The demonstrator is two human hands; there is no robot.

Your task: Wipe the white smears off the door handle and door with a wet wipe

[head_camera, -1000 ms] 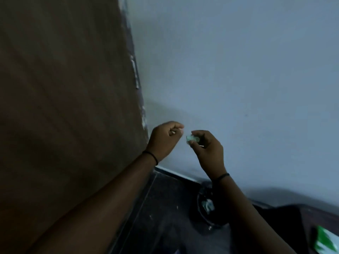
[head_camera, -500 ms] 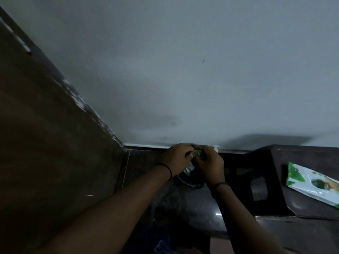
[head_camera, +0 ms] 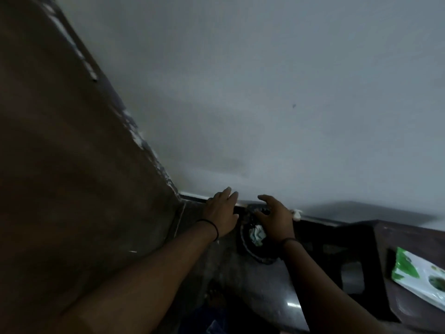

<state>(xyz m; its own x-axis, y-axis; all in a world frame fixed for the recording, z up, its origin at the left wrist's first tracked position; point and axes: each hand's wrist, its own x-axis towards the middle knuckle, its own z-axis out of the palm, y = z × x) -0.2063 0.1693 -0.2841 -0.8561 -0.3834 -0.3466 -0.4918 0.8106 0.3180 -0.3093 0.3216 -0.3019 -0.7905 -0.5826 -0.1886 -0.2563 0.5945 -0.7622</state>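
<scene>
Hovering over dark bin (head_camera: 260, 257) — both hands, L (head_camera: 222, 213) & R (head_camera: 274, 219), fingers spread.

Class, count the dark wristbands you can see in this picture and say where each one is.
2. One wristband circles the wrist of the left hand; the other wristband circles the wrist of the right hand, above the dark bin. None seems hidden.
</scene>
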